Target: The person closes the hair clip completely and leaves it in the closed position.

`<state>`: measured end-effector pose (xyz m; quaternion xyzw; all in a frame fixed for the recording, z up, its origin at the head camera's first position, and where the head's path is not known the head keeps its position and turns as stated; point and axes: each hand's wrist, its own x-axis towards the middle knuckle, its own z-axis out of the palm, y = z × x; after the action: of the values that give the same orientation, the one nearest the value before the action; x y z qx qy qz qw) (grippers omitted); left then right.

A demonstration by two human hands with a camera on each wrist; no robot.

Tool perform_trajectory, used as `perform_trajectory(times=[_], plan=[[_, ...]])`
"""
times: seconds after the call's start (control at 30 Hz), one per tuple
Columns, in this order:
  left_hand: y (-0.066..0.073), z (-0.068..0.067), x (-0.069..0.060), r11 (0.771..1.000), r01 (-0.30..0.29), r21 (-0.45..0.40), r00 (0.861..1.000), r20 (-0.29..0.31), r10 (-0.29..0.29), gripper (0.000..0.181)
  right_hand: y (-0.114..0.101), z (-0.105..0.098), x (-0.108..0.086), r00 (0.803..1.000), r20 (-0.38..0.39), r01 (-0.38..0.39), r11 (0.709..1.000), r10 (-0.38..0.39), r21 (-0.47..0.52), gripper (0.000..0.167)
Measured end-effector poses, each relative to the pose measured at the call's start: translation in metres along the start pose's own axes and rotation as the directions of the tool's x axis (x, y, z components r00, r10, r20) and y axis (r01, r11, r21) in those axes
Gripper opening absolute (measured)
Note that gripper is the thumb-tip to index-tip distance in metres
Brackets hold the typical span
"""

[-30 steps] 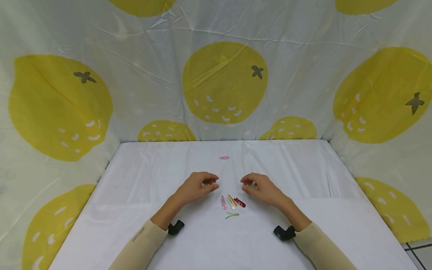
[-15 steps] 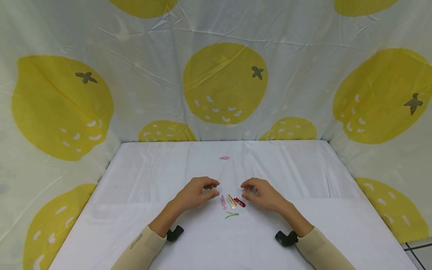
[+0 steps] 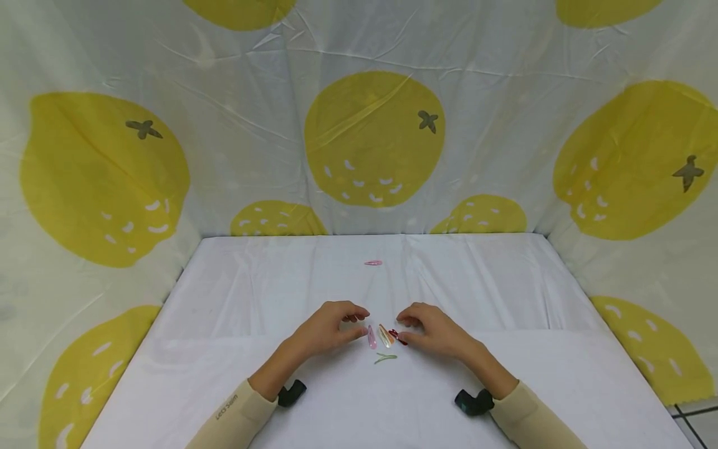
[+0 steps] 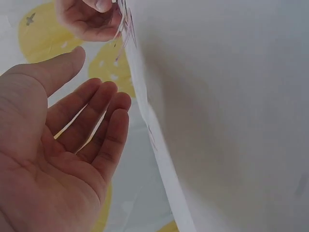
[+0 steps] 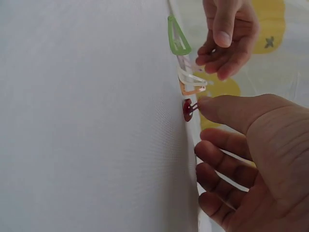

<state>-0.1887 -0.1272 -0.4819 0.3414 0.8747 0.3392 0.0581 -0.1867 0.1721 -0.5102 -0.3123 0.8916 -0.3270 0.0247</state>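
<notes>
Several snap hair clips lie on the white cloth between the two hands. In the head view my left hand (image 3: 331,328) hovers beside a pink hair clip (image 3: 372,338), its fingers loosely bent and holding nothing. My right hand (image 3: 436,330) is at the red hair clip (image 5: 187,110); its thumb tip partly covers the clip in the head view, and whether they touch I cannot tell. Between them lie a whitish hair clip (image 3: 384,336) and an orange one, partly overlapping. Nearer the person is a green hair clip (image 5: 178,39), standing ajar.
Another pink hair clip (image 3: 373,263) lies farther back on the white-covered table (image 3: 269,274). A lemon-print curtain (image 3: 482,137) encloses the back and both sides. Dark wrist cameras (image 3: 473,403) sit low over the cloth below each wrist.
Both hands have come down and back toward the person, closing in on the clips. The right thumb now overlaps the red clip in the head view. The clips have not moved.
</notes>
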Motion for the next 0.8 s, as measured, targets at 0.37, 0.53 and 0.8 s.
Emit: perform_trajectory(times=[0.37,0.53,0.8], plan=[[0.0018,0.0042,0.0004,0.999,-0.045,0.008,0.999,0.008,0.045,0.033,-0.0029,0.0034,-0.0004,1.000,0.020,-0.005,0.999,0.006,-0.037,0.017],[0.0033,0.0038,0.0001,0.999,-0.053,0.002,0.999,0.005,0.053,0.032,-0.0036,0.0049,0.0002,1.000,0.015,0.014,0.999,-0.013,-0.051,0.011],[0.0067,0.0043,-0.0004,0.999,-0.043,0.004,0.999,0.015,0.043,0.031,-0.0045,0.0058,0.0012,0.999,0.007,0.054,0.998,-0.054,-0.042,0.009]])
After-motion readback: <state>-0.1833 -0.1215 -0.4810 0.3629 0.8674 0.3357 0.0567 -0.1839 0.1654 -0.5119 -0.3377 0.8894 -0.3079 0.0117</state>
